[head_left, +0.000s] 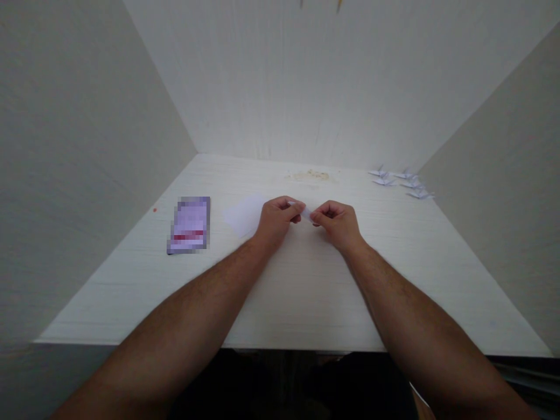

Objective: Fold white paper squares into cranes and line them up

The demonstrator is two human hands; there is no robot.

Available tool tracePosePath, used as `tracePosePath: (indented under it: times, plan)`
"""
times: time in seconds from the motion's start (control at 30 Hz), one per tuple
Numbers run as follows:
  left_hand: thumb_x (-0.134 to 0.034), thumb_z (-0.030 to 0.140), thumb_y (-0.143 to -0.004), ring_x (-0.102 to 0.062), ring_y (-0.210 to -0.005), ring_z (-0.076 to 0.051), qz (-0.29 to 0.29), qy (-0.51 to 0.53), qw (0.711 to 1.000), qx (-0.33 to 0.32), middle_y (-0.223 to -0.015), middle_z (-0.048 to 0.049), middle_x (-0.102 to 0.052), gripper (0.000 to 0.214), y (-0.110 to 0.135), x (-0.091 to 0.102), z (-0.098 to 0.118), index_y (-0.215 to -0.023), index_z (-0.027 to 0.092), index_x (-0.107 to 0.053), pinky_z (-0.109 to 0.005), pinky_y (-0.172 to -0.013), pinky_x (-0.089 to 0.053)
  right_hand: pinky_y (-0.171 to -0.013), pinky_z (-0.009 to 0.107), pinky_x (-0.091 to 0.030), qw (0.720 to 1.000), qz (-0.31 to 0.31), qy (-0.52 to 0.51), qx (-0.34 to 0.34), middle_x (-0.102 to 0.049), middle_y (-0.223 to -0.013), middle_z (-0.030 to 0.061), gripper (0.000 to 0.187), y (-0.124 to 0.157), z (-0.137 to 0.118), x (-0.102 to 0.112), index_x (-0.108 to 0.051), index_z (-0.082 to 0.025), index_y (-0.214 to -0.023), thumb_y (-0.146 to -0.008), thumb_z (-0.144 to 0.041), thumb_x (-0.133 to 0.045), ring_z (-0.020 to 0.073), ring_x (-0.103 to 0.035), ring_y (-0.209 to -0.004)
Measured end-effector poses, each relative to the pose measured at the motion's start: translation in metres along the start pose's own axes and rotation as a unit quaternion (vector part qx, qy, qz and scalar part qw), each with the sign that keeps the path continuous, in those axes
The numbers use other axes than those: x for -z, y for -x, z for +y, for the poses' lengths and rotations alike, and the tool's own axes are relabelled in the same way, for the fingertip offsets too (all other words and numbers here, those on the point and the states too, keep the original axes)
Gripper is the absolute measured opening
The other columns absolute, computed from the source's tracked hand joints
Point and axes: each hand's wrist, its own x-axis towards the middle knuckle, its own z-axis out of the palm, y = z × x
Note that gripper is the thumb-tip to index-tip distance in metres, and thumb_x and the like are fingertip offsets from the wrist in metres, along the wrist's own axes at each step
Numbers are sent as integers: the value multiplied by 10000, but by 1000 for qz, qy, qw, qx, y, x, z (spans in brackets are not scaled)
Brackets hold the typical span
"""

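A small folded piece of white paper is pinched between my two hands above the middle of the table. My left hand grips its left end between thumb and fingers. At the other end, the thumb and fingertips of my right hand are closed on it. The fingers cover much of the paper, so its full shape is hidden. Beside my left hand lie flat white paper sheets, partly behind the wrist.
Several folded white paper cranes stand at the table's back right. A phone-like rectangle, its face pixelated, lies at the left. Walls enclose the white table on the left, back and right. A brownish stained patch marks the back.
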Motion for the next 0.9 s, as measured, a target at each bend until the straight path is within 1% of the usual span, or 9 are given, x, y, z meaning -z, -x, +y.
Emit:
tracePosePath:
  times: [0.07, 0.17, 0.27, 0.33, 0.43, 0.6, 0.8, 0.9]
  plan:
    - [-777, 304, -653, -513, -514, -82, 1, -3, 1000, 1, -558, 15, -594, 190, 0, 0, 0, -656, 157, -656, -226, -526, -383, -535, 262, -404, 1000, -1, 5, -1, -627, -576, -8, 184, 0, -1, 0, -609, -192, -616, -676, -321, -726, 108, -525, -532]
    - [-775, 317, -659, -508, -499, -87, 3, -35, 999, -4, -533, 8, -596, 201, 1, 0, 3, -645, 154, -657, -229, -512, -371, -529, 259, -382, 1000, -9, 12, 17, -610, -576, -15, 171, 0, -1, 0, -596, -192, -617, -690, -301, -706, 104, -510, -533]
    - [-773, 329, -675, -514, -499, -93, -12, -92, 996, -11, -528, -1, -609, 203, 4, -1, 7, -659, 148, -684, -231, -510, -373, -524, 257, -360, 999, -16, 16, 36, -604, -597, -19, 177, 0, 0, -2, -604, -191, -648, -708, -326, -703, 97, -483, -538]
    - [-776, 337, -681, -530, -514, -98, -26, -104, 994, -12, -544, -7, -624, 205, 5, -2, 8, -683, 145, -704, -236, -527, -395, -517, 255, -345, 999, -14, 24, 36, -600, -603, -19, 195, 0, 0, -2, -612, -189, -660, -716, -353, -703, 95, -469, -540]
    - [-793, 349, -672, -544, -530, -101, -27, -74, 997, -7, -568, -14, -644, 223, 4, -1, 6, -707, 143, -714, -240, -545, -419, -510, 254, -328, 999, -6, 38, 25, -571, -578, -28, 191, -1, 1, -1, -602, -190, -648, -718, -345, -689, 93, -446, -531]
    - [-792, 349, -672, -534, -515, -98, -15, -55, 998, -4, -551, -17, -634, 227, 1, 0, 1, -655, 145, -695, -238, -533, -408, -521, 255, -333, 998, -4, 48, 31, -558, -571, -33, 179, 0, 1, 0, -594, -193, -643, -716, -330, -682, 93, -439, -535]
    - [-774, 384, -694, -543, -511, -103, -27, -47, 999, 4, -565, -24, -634, 247, 0, 2, 0, -652, 152, -699, -243, -529, -408, -526, 259, -344, 999, -17, 34, 28, -568, -576, -30, 176, 0, 0, 1, -591, -197, -638, -705, -330, -685, 96, -447, -537]
    - [-757, 414, -718, -552, -521, -107, -35, -31, 999, 9, -583, -28, -641, 260, -1, 2, 0, -698, 157, -723, -244, -528, -412, -529, 259, -353, 999, -19, 20, 19, -582, -581, -27, 169, -1, 0, 1, -596, -196, -637, -688, -324, -693, 96, -454, -535]
